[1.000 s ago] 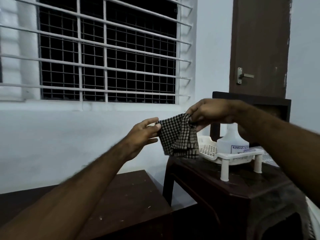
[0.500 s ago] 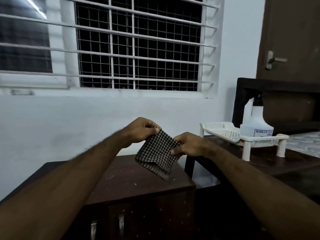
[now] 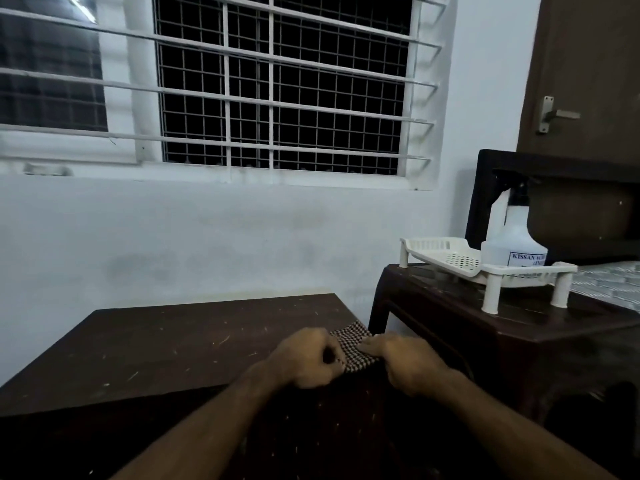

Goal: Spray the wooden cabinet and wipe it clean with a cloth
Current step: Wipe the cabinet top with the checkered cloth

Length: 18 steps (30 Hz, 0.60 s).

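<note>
A dark wooden cabinet with small pale flecks on its top stands low against the white wall. A black-and-white checked cloth lies at the cabinet's right front corner, pressed down between both hands. My left hand grips its left side with curled fingers. My right hand holds its right side. A white spray bottle with a black trigger head stands on a white plastic rack to the right, apart from both hands.
The rack sits on a dark wooden side table right of the cabinet, with a narrow gap between them. Behind it are a dark headboard and a brown door. A barred window fills the wall above.
Both hands carried the cloth from up near the rack leftward and down onto the cabinet's right front corner. The view turned left toward the cabinet.
</note>
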Each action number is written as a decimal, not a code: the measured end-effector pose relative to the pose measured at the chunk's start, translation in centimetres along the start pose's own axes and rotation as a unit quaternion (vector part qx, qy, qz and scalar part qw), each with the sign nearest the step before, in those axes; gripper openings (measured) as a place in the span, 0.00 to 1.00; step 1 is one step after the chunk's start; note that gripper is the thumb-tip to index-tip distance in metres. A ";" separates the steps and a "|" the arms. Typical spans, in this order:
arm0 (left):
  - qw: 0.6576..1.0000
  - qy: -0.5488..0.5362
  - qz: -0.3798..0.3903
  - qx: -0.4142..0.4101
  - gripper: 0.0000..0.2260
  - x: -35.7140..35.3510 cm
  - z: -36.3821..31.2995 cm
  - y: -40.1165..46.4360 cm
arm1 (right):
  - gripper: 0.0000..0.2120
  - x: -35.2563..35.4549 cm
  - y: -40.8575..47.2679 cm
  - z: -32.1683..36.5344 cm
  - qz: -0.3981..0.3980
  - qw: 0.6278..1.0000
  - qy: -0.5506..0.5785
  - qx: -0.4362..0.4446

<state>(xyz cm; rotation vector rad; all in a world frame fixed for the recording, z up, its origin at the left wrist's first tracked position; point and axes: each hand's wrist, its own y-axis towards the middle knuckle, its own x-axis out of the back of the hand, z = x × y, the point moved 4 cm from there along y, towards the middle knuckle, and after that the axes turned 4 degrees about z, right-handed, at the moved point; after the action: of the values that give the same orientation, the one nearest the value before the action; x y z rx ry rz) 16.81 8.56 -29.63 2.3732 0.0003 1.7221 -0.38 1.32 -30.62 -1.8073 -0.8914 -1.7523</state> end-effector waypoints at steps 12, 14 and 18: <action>0.985 0.128 0.065 0.097 0.25 -3.7 0.3 1.7 | 0.24 -0.7 1.2 1.5 0.079 0.993 0.073 -0.050; 0.984 0.130 0.079 0.094 0.26 -3.8 0.4 1.3 | 0.24 -0.6 0.7 1.6 0.087 0.993 0.065 -0.051; 0.984 0.120 0.096 0.095 0.26 -3.9 0.8 1.3 | 0.23 -0.6 0.9 1.3 0.061 0.993 0.053 -0.087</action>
<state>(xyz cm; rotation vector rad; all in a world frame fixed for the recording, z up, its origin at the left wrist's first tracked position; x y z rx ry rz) 16.16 6.70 -33.32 2.3428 -0.0305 2.1801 1.19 1.62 -31.22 -1.8131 -0.5889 -1.8763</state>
